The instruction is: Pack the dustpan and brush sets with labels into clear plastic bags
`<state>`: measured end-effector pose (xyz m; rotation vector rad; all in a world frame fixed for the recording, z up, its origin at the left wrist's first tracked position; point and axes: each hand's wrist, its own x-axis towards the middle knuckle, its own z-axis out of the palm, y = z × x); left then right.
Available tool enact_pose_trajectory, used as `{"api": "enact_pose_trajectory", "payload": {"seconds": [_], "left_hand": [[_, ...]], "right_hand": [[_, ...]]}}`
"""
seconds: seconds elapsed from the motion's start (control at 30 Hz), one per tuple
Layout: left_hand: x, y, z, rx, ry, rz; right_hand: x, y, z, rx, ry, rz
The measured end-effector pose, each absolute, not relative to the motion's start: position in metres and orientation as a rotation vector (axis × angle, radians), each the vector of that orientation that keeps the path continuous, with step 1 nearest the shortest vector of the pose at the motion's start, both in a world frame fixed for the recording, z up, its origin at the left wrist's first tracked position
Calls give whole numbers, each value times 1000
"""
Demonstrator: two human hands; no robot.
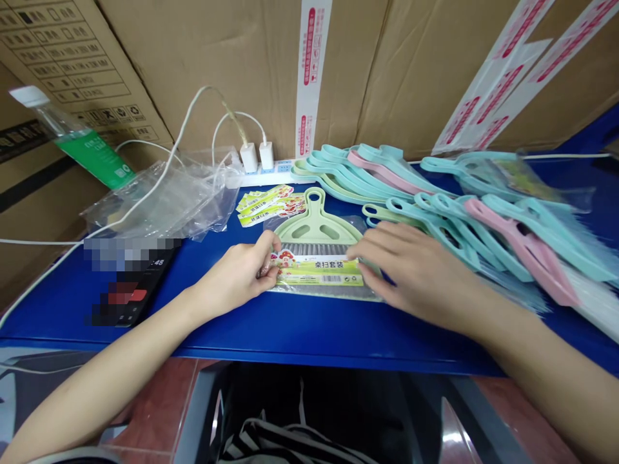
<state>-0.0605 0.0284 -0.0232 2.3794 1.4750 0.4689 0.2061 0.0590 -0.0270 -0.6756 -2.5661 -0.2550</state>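
Note:
A pale green dustpan and brush set lies flat on the blue table in a clear plastic bag, handle pointing away from me. Across its bristles is a yellow-green printed label card. My left hand pinches the bag's left edge beside the card, fingers closed. On the other side, my right hand rests over the card's right end, its fingers apart and slightly bent. More label cards are fanned out behind the set, to the left.
Turquoise and pink dustpans and brushes are piled at the right and back. At the left are clear plastic bags, a phone, a green-labelled bottle and a white cable. A power strip stands against cardboard boxes.

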Motion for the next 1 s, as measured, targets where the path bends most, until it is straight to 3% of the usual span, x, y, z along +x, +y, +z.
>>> {"api": "enact_pose_trajectory", "payload": {"seconds": [0.2, 0.4, 0.63, 0.77, 1.0], "left_hand": [[-62, 29, -26, 2404, 1482, 468], [-61, 26, -26, 2535, 1548, 410], [-52, 21, -26, 3244, 1323, 382], [-48, 21, -26, 3234, 1277, 166], [-48, 24, -20, 3175, 1348, 120]], "right_hand": [[195, 59, -36, -364, -2665, -384], [193, 54, -36, -408, -2677, -494], [191, 55, -36, -503, -2697, -453], [191, 56, -36, -494, -2699, -415], [195, 59, -34, -475, -2690, -452]]}}
